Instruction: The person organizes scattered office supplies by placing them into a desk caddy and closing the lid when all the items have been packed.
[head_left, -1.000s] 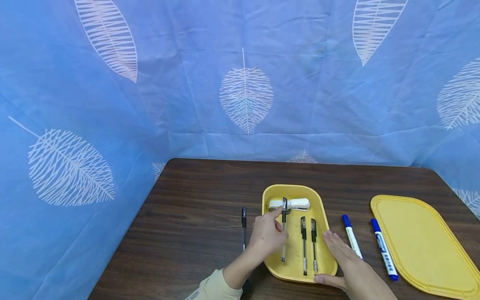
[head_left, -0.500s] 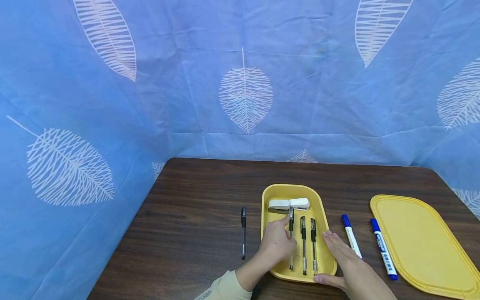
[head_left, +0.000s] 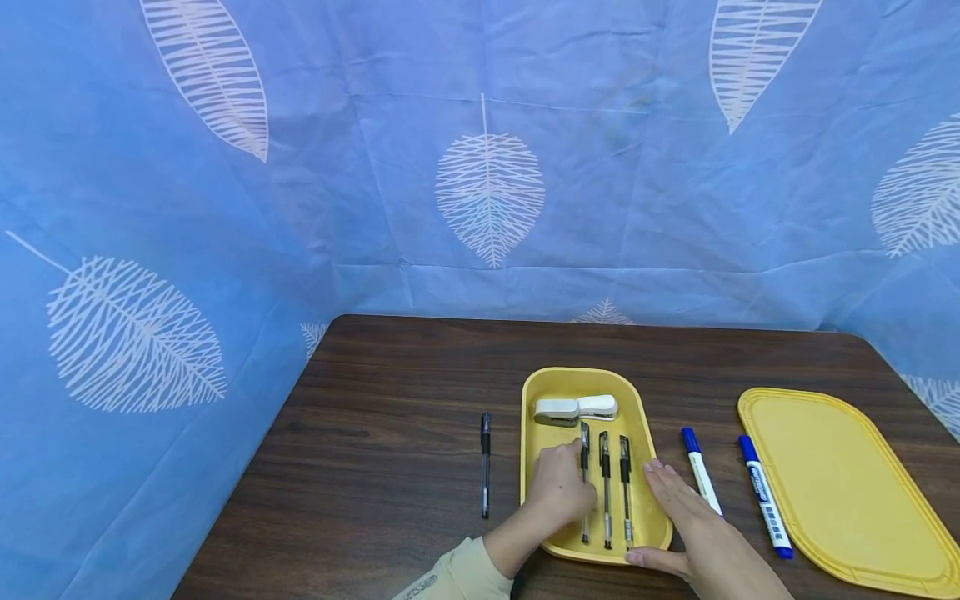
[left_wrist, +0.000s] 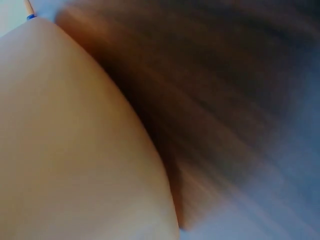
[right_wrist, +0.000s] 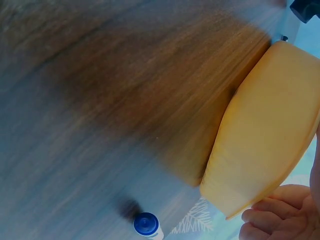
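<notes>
Your left hand (head_left: 561, 487) is inside the yellow tray (head_left: 530, 433), which sits on the desk (head_left: 375, 433) right of the middle, toward the near edge. Its grip is drawn in round the leftmost black-capped pen (head_left: 585, 452), the index finger lying along the cap and the other fingers curled over the barrel; you have that pen low in the tray, beside the middle pen (head_left: 606, 492) and the right-hand pen (head_left: 626, 483), all three capped toward the desk's far edge. A white stapler-like item (head_left: 558, 409) lies across the tray's far end. Your right hand (head_left: 686, 521) rests against the tray's right wall, its grip spread, fingers straight and thumb at the near rim. To your left, a loose pen (head_left: 485, 467) lies on the desk; toward the right edge are a slim blue-capped marker (head_left: 702, 473), a thicker marker (head_left: 767, 500) and a flat yellow lid (head_left: 847, 492)
</notes>
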